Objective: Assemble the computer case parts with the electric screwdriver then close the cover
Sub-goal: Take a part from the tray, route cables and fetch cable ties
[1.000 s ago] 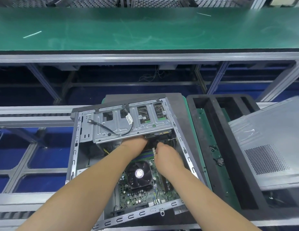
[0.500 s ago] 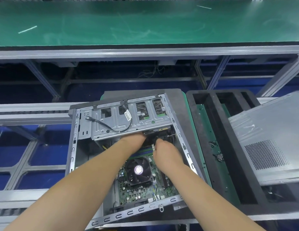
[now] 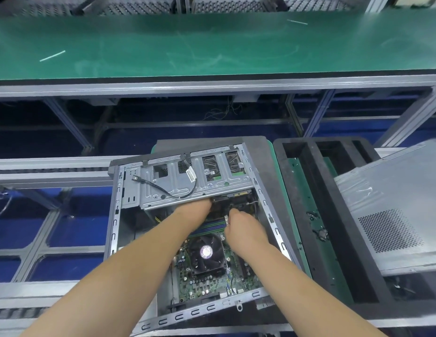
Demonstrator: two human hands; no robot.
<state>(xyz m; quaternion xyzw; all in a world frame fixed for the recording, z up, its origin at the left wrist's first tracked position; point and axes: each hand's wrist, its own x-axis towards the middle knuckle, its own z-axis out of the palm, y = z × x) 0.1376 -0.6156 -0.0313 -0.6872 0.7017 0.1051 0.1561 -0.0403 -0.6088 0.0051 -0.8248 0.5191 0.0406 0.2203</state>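
little moved since earlier: my left hand (image 3: 199, 207) stayed hidden under drive cage (image 3: 187, 186), grip untellable; right hand (image 3: 243, 227) kept pinching a connector (image 3: 227, 219), cover (image 3: 392, 205) off.

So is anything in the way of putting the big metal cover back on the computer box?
Yes. Both arms reach into the open computer case, with the left hand tucked under the drive cage and the right hand over the motherboard. The cover lies off to the right on a black tray.
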